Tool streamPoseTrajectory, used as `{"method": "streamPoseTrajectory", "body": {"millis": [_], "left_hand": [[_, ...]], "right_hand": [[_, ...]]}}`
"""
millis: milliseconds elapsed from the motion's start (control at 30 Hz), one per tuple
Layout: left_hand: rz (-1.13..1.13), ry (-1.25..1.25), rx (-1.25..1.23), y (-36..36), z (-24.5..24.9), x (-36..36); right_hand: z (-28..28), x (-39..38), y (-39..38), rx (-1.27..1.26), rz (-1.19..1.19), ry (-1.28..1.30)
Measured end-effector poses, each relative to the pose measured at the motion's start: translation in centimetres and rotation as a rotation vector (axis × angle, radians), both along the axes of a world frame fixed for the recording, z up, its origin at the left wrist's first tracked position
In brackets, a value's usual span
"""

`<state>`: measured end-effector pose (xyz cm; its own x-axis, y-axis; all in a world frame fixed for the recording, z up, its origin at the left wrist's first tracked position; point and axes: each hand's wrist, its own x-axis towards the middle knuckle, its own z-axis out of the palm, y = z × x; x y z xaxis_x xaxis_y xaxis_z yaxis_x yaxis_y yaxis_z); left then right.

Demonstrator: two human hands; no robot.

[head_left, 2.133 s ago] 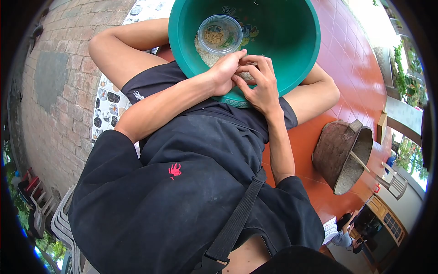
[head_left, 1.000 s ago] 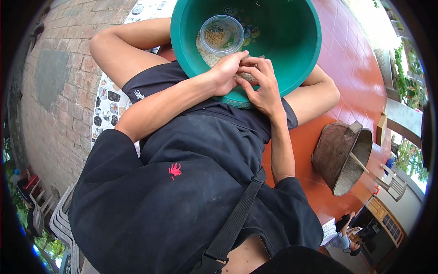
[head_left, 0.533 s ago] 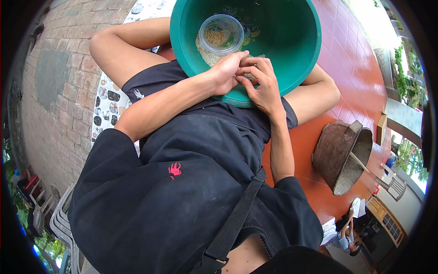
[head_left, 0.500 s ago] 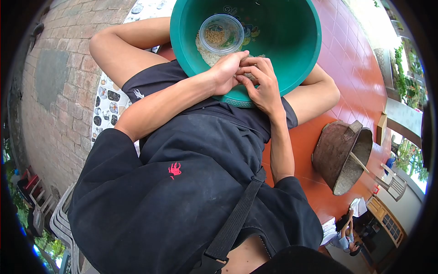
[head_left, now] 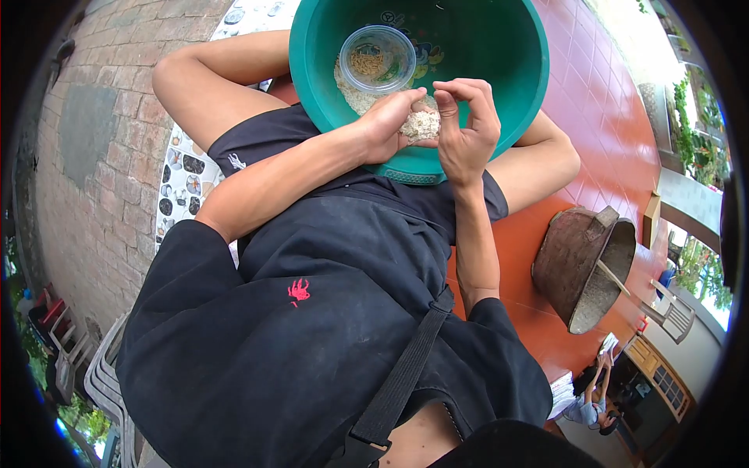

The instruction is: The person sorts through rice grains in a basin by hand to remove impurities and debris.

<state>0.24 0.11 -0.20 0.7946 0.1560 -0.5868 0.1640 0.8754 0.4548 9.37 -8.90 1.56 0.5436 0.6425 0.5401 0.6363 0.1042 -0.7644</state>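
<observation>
A wide green basin rests between the person's legs. Pale rice grains lie in the cupped palm of my left hand, over the near side of the basin. Just to the right, my right hand is raised, its thumb and index fingertips pinched together; anything between them is too small to make out. Inside the basin, a clear round plastic tub holds some light brown grains. More pale rice lies on the basin floor beside and below the tub, partly hidden by my left hand.
On the red tiled floor at the right stands a large worn brown container with a stick in it. Another person is at the lower right, holding something white. Stacked grey chairs are at the lower left, near brick paving.
My right hand has lifted away from my left palm, slightly to the right, uncovering the rice there. My left hand has hardly moved. The other person's white item has changed position.
</observation>
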Motion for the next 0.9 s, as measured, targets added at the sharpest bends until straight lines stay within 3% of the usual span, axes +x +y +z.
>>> {"method": "streamPoseTrajectory", "body": {"millis": [133,200,267,533,633,900], "left_hand": [[0.035,0.002,0.056,0.1,-0.6,0.4],[0.036,0.004,0.045,0.2,-0.9,0.4],[0.043,0.007,0.030,0.2,-1.1,0.3],[-0.073,-0.088,-0.049,0.5,-1.8,0.1],[0.021,0.048,-0.019,0.1,-1.1,0.3],[0.013,0.058,-0.011,0.1,-2.2,0.4]], "right_hand": [[1.9,0.3,2.1,0.098,0.032,-0.228],[2.1,0.3,2.1,0.032,0.002,-0.233],[1.2,0.7,1.0,-0.091,0.079,-0.079],[-0.5,1.0,-4.2,-0.450,0.266,-0.131],[-1.6,1.1,-4.2,-0.425,0.277,-0.205],[-2.1,0.7,-3.9,-0.412,0.236,-0.268]]}}
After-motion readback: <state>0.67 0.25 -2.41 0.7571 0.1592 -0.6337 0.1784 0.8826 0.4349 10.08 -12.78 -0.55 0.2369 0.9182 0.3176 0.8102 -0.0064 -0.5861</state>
